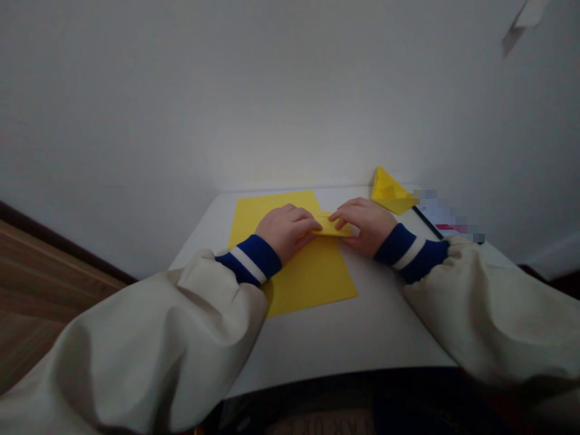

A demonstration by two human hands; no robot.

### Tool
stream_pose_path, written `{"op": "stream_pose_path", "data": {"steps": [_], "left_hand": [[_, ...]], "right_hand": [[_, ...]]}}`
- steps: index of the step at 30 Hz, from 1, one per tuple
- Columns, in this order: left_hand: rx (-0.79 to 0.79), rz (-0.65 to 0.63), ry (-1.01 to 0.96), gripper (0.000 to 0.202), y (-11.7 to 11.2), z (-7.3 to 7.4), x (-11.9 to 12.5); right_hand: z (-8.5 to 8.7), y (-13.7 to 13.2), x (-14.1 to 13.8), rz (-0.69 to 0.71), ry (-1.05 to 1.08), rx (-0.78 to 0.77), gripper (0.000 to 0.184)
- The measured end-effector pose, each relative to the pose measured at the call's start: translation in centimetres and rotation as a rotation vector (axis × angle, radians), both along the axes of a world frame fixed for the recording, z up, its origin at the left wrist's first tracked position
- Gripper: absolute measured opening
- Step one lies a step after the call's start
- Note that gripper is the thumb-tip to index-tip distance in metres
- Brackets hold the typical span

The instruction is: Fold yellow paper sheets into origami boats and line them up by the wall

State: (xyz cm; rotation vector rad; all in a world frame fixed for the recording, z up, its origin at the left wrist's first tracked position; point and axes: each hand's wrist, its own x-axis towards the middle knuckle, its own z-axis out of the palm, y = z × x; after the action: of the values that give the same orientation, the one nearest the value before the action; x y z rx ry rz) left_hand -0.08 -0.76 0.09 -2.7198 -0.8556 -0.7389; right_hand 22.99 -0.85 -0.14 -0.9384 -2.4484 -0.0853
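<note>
Table (362, 326) is topped by a flat yellow sheet (312, 272). The left hand (287, 229) is laid on the sheet's far half, the right hand (365, 223) at its far right edge. A paper boat (389, 192) is set beyond the sheet's far right corner. A small folded piece (333, 226) is pinched between both hands' curled fingers, over that edge.

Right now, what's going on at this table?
A person in cream sleeves with blue cuffs is working a small folded yellow piece with both hands. The left hand and the right hand each grip one end of it with the fingers. The piece lies on a flat yellow sheet on the white table. Another folded yellow paper shape stands at the back of the table, near the wall.
</note>
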Motion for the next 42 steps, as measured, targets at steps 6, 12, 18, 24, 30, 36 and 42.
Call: {"op": "stream_pose_path", "data": {"steps": [6, 12, 18, 24, 30, 36, 42], "left_hand": [[-0.107, 0.114, 0.202, 0.019, -0.3, 0.0, 0.2], [-0.224, 0.216, 0.165, 0.024, -0.1, -0.5, 0.3], [-0.153, 0.19, 0.164, 0.028, -0.2, -0.5, 0.4], [-0.106, 0.032, 0.182, 0.035, -0.7, 0.3, 0.4], [-0.195, 0.139, 0.265, 0.031, -1.0, 0.7, 0.7], [-0.284, 0.189, 0.179, 0.029, -1.0, 0.0, 0.4], [-0.445, 0.169, -0.08, 0.017, -0.3, -0.7, 0.4]], "right_hand": [[-0.5, -0.2, -0.4, 0.035, -0.08, -0.044, 0.023], [-1.8, 0.7, 0.3, -0.158, -0.064, -0.131, 0.038], [-1.1, 0.6, 0.5, -0.037, -0.174, -0.083, 0.026], [0.1, -0.5, -0.1, -0.166, -0.315, -0.046, 0.025], [0.5, -0.9, -0.4, -0.113, -0.33, 0.038, 0.025], [-0.1, -0.5, 0.0, 0.013, -0.178, 0.01, 0.036], [-0.6, -0.2, 0.2, 0.164, -0.144, 0.008, 0.046]]}}
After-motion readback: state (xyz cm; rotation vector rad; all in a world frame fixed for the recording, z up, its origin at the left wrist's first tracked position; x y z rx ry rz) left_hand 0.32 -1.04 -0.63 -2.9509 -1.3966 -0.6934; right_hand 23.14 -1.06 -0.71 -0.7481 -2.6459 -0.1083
